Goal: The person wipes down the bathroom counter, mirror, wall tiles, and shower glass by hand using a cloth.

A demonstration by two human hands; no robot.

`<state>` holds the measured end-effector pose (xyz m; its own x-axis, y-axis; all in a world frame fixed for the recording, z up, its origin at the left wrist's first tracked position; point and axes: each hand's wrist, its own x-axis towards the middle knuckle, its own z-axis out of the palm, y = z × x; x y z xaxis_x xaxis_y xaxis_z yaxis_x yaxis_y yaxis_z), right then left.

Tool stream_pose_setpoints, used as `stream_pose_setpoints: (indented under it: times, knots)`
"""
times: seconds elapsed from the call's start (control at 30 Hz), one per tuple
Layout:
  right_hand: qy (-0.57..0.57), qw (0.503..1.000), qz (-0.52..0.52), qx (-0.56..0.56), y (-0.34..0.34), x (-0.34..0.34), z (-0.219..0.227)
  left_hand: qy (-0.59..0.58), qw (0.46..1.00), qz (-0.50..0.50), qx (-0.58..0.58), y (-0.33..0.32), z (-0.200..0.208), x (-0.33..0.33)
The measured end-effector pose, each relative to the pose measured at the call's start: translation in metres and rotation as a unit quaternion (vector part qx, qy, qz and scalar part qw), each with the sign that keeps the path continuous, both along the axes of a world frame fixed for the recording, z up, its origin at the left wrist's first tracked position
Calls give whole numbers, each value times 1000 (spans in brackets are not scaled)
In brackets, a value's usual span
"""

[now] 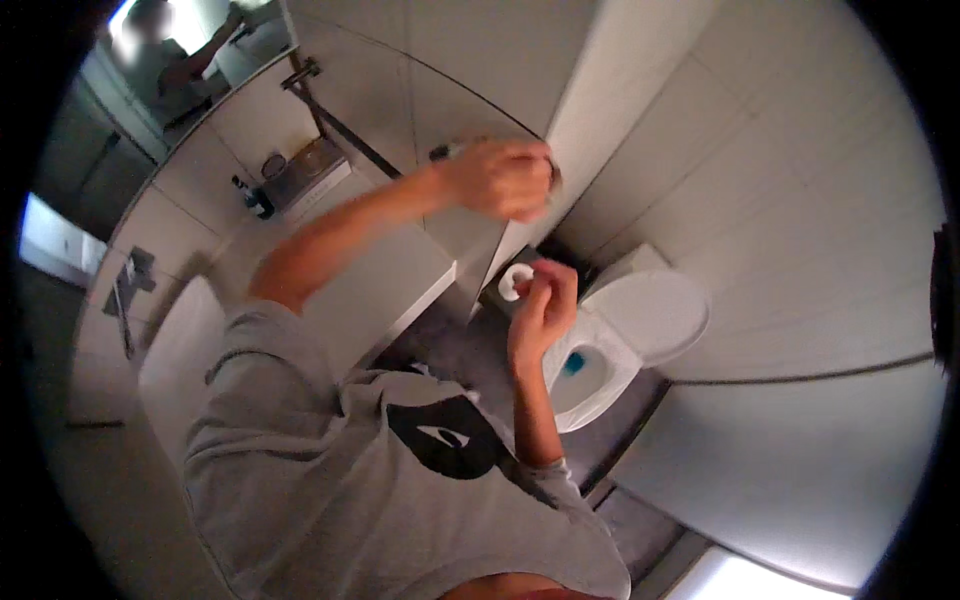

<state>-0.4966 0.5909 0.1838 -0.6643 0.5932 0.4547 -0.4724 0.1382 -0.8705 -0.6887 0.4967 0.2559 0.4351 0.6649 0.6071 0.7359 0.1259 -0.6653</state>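
Observation:
My left hand [508,180] is raised at the pale wall edge in the upper middle, its fingers curled closed. A small pale rounded thing shows just past its fingertips, too blurred to name. Lower down, my right hand [545,308] is held up with its fingers bent inward. A white toilet paper roll [511,278] appears right beside those fingers, partly covered by them; whether they touch it I cannot tell. Behind my right hand stands the white toilet [600,380], lid [655,318] raised, with blue in the bowl.
To the left is a white basin counter [385,290] with a dark bottle [252,198] and a box-like tray [315,180]. A dark bar [350,135] crosses the tiled wall above it. A wall tap [125,290] and mirror [225,75] are farther left. A frosted panel [790,460] stands at right.

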Motion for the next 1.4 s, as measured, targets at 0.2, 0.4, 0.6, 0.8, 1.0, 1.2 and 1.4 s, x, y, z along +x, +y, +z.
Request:
stream_pose_setpoints:
  times: [0.2, 0.4, 0.6, 0.8, 1.0, 1.2, 1.4]
  knots:
    - [25, 989, -49, 135, 17, -5, 18, -345, 867, -146, 328, 14, -6, 74]
    - [67, 956, -84, 272, 8, -48, 86, -657, -15, -458, 598, -88, -54, 102]
    - [76, 894, -129, 423, -11, -93, 90, -496, 33, -573, 652, -148, -173, 49]
    - [171, 819, -262, 481, 43, -140, 50, -421, 115, -365, 822, -115, -240, -60]
    - [218, 783, -301, 498, 61, -144, 55, -563, 561, 201, 573, -28, -153, -69]
    - [186, 769, -371, 485, 21, -142, 61, -511, 717, 59, 470, -50, -120, -67]
    - [153, 758, -393, 498, 20, -143, 50, -464, 526, 392, 595, -135, -206, -206]
